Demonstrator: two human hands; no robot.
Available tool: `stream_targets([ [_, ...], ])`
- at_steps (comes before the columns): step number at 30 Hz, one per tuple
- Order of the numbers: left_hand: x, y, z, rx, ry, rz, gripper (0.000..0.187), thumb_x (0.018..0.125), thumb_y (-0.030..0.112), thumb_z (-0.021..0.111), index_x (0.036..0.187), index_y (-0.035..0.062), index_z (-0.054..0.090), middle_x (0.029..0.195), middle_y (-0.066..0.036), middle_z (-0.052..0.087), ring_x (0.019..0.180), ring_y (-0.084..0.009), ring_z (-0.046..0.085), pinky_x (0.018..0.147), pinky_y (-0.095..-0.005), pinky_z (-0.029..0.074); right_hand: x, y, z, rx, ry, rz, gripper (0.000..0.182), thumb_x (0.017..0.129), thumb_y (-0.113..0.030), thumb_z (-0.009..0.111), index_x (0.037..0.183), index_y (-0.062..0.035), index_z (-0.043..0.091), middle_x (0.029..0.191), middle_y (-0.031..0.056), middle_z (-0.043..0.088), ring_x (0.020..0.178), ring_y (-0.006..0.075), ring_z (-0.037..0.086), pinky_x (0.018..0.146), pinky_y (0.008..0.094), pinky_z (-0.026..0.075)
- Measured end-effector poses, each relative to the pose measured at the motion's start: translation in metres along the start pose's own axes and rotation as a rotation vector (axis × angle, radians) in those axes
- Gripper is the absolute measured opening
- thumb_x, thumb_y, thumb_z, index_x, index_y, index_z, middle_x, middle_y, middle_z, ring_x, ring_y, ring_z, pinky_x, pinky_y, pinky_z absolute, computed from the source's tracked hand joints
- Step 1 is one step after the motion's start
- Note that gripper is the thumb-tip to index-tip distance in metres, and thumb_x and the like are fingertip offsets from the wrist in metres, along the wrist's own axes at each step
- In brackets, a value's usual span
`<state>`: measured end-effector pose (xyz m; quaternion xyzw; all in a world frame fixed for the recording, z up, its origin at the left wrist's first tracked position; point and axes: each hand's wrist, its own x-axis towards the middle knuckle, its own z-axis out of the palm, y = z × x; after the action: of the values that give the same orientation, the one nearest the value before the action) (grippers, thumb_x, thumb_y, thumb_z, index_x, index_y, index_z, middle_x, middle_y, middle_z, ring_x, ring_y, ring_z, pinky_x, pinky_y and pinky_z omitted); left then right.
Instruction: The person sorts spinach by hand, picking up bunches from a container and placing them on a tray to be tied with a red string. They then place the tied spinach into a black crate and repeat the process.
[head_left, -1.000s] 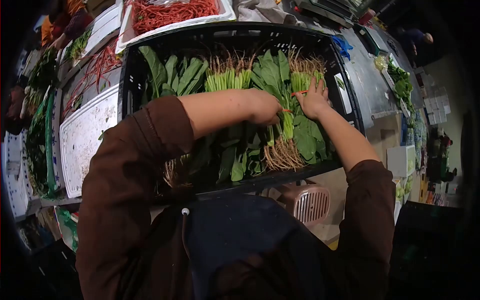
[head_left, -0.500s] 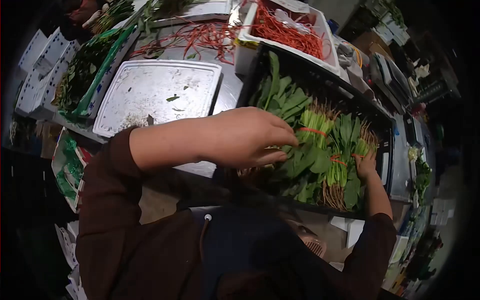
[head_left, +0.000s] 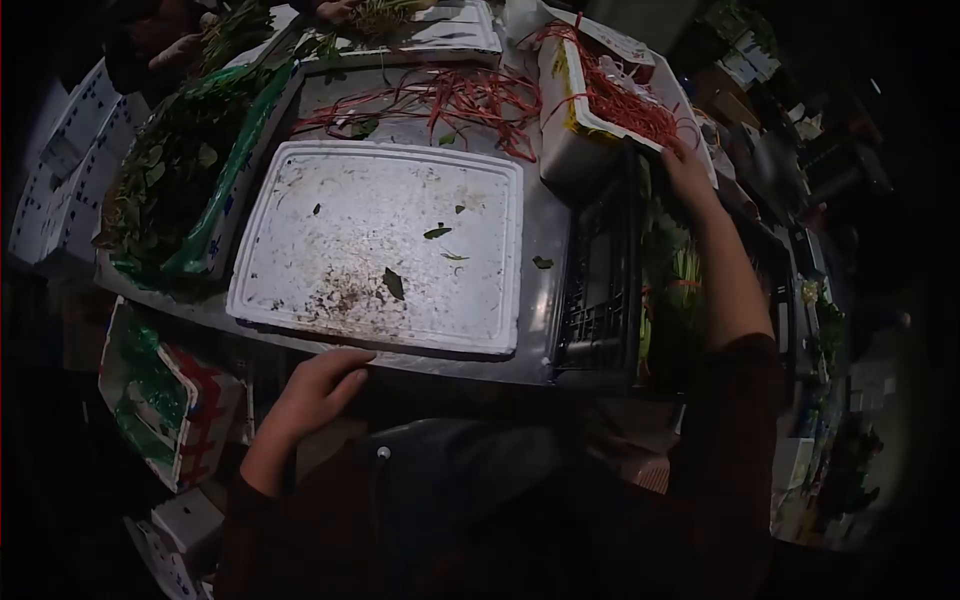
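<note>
Remotely, I watch the right hand [head_left: 690, 182] at the thin, tangled red strips [head_left: 622, 103] inside the white foam box [head_left: 583, 158] (pinch hidden, I can't tell); I'd separate strips gently. The left hand [head_left: 316, 392], empty, thumb spread, is near the white rectangular foam tray [head_left: 365, 235].

The foam lid [head_left: 390, 190] is white, with brown specks [head_left: 350, 292] and dark green leaf scraps [head_left: 393, 284] on it, and behind it the loose strips [head_left: 480, 98] are red. To the right of the lid, the crate [head_left: 600, 285] is black with green bunches [head_left: 686, 268] inside, and the white foam box [head_left: 570, 150] has yellow tape [head_left: 573, 92] and red strips [head_left: 620, 105]. To the left of the lid, dark green leaves [head_left: 160, 180] are beside bright green plastic [head_left: 215, 220], and the stacked boxes [head_left: 85, 135] are white with dark dots.
</note>
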<state>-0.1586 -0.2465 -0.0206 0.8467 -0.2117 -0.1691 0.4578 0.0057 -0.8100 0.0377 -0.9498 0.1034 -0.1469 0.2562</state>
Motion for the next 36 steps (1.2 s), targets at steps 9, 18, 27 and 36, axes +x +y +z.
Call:
stream_targets([
  [9,-0.062,-0.044,-0.036,-0.083,0.194,-0.187,0.026,0.088,0.010,0.057,0.112,0.0016,0.061,0.108,-0.014,0.063,0.101,-0.0240,0.061,0.087,-0.0299,0.045,0.014,-0.141,0.094,-1.149,-0.340,0.155,0.047,0.086,-0.021,0.045,0.130,-0.0065,0.048,0.119,0.0172,0.059,0.108,0.0281,0.058,0.100,0.0520,0.029],
  [18,-0.073,-0.079,-0.018,-0.063,0.233,-0.515,0.038,0.097,0.031,0.046,0.126,0.0062,0.053,0.125,-0.013,0.054,0.116,-0.0269,0.051,0.091,-0.0387,0.044,0.089,-0.115,0.172,-0.327,-0.348,0.050,0.070,0.074,-0.028,0.065,0.133,-0.0049,0.034,0.110,0.0233,0.061,0.103,0.0352,0.060,0.089,0.0411,0.047],
  [27,0.035,0.018,0.001,-0.094,0.176,-0.505,0.041,0.098,0.029,0.045,0.133,0.0081,0.046,0.131,-0.011,0.049,0.110,-0.0250,0.054,0.091,-0.0385,0.043,0.095,-0.100,0.185,0.014,-0.249,0.272,0.069,0.074,-0.017,0.070,0.130,0.0030,0.037,0.131,0.0245,0.043,0.120,0.0346,0.046,0.095,0.0391,0.043],
  [36,0.089,0.035,-0.015,-0.140,0.322,-0.093,0.049,0.097,0.028,0.045,0.141,0.0111,0.034,0.142,-0.007,0.039,0.107,-0.0232,0.056,0.085,-0.0353,0.043,0.007,-0.210,0.221,0.933,0.188,0.064,0.019,0.078,-0.002,0.053,0.092,0.0017,0.066,0.086,0.0173,0.067,0.072,0.0252,0.066,0.066,0.0354,0.052],
])
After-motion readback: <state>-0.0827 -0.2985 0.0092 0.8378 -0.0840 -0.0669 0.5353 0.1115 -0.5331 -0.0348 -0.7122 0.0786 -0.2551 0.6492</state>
